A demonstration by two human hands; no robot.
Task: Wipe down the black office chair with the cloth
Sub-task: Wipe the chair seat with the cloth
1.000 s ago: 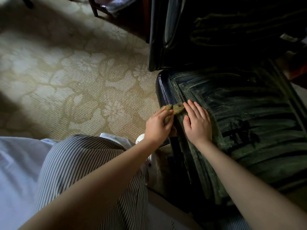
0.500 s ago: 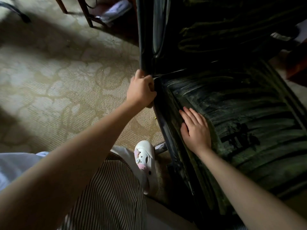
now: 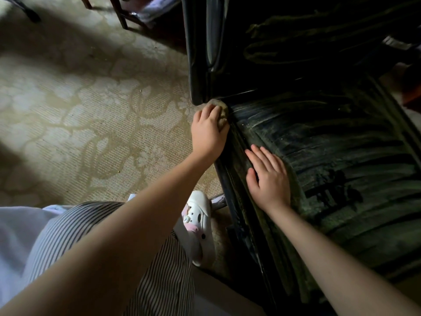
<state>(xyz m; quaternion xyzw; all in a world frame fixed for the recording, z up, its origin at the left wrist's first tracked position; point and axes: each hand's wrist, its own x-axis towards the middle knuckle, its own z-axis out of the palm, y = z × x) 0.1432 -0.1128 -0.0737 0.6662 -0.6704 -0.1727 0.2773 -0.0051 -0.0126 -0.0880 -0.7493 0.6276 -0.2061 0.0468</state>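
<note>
The black office chair fills the right side, its dusty, streaked seat (image 3: 330,151) below the shiny backrest (image 3: 209,42). My left hand (image 3: 208,131) grips a tan cloth (image 3: 222,110) against the seat's back left corner, just under the backrest's lower edge. Most of the cloth is hidden under my fingers. My right hand (image 3: 267,176) lies flat, fingers straight, on the seat's left edge, nearer to me than the left hand.
A beige floral carpet (image 3: 91,115) covers the floor to the left. My striped trouser leg (image 3: 109,247) and white clog (image 3: 198,222) are beside the chair's left side. Dark wooden furniture legs (image 3: 120,14) stand at the top.
My left hand slid the cloth along the seat's left edge from beside the right hand to the back corner under the backrest. The right hand stayed flat on the seat.
</note>
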